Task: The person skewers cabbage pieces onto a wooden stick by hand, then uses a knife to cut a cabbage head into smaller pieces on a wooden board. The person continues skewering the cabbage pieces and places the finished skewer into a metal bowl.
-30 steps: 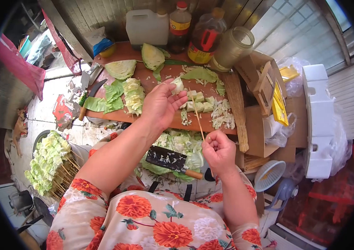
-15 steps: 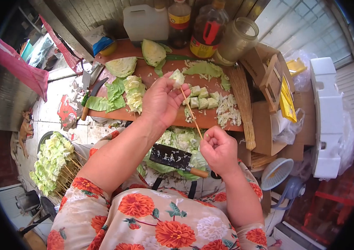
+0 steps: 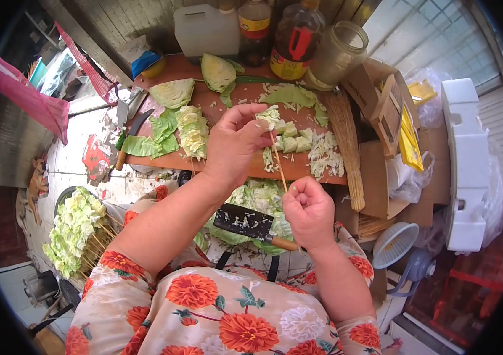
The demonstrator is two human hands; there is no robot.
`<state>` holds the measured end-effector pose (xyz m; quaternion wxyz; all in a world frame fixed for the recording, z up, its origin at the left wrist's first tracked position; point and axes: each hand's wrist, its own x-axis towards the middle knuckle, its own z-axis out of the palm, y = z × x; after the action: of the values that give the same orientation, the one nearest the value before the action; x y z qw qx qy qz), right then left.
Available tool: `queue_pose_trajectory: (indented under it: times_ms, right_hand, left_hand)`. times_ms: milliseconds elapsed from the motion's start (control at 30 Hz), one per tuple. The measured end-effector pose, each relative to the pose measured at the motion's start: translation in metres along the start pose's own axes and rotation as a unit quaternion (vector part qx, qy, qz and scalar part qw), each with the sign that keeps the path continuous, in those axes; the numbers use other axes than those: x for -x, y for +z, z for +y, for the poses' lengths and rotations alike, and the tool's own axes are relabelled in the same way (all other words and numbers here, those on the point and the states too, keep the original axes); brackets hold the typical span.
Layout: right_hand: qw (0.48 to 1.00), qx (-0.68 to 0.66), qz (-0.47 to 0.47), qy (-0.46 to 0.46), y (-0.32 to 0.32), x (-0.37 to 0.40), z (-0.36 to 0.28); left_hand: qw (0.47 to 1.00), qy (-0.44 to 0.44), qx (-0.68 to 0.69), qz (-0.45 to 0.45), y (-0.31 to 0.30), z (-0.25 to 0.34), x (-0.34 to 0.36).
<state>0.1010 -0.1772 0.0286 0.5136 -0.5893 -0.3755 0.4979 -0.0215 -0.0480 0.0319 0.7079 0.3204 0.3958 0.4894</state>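
Head view: my left hand (image 3: 236, 145) pinches a light, crisp cabbage piece (image 3: 270, 115), likely to split; my right hand (image 3: 309, 213) clenches the stiff skewer (image 3: 280, 163) low down.

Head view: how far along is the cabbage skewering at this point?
Done: a pile of loaded skewers lies at lower left, and cut chunks sit on the board. In hand: the left hand holds a cabbage piece at the tip of the skewer gripped by the right hand. Left: those chunks, the leaf stack and uncut wedges.
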Motion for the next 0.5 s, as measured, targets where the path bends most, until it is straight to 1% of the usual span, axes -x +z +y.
queue_pose_trajectory:
  times_ms: [67,133,167,200,267,300,433,500]
  right_hand:
    - [1.0,0.007,0.003,0.002,0.0,-0.001,-0.001]
    - [1.0,0.014,0.006,0.005,0.0,-0.003,-0.002]
    - [1.0,-0.012,0.006,0.019,-0.001,-0.005,-0.002]
    - [0.999,-0.038,0.006,0.033,-0.001,-0.007,-0.002]
    - [0.998,-0.052,0.011,0.035,-0.006,-0.014,0.0]
    - [0.997,-0.066,0.014,0.038,-0.009,-0.017,0.002]
    - [0.997,-0.053,0.023,0.045,-0.006,-0.023,0.004]
    - [0.995,-0.028,0.015,0.097,-0.004,-0.023,-0.008]
  left_hand:
    - [1.0,-0.008,-0.001,-0.015,0.001,-0.003,0.004]
    - [0.994,-0.056,-0.044,-0.077,0.001,-0.007,0.009]
    - [0.991,-0.077,-0.032,-0.1,0.0,-0.008,0.011]
    - [0.991,-0.079,-0.032,-0.101,0.0,-0.012,0.016]
    - [0.969,-0.08,-0.146,-0.182,0.0,-0.023,0.025]
    - [0.975,-0.07,-0.13,-0.166,0.003,-0.023,0.029]
    - [0.976,-0.084,-0.128,-0.154,0.001,-0.02,0.021]
    - [0.986,-0.074,-0.105,-0.102,0.001,-0.017,0.014]
